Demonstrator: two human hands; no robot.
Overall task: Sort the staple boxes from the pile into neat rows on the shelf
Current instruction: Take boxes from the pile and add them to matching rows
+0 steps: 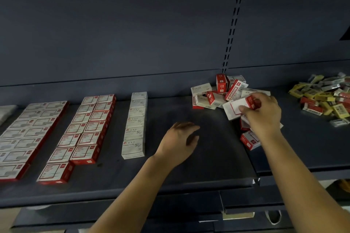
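The left hand (180,139) hovered over a bare stretch of the shelf (208,157), its fingers loosely curled and holding nothing. The right hand (262,113) pinched a white-and-red staple box (235,108) at its end, thumb on the top face, lifting it at the edge of the pile (223,93). Finished rows (89,128) lay well to the left. The box looked small, stiff and probably dense for its size; gripping it across the short sides should keep the smooth cardboard from slipping.
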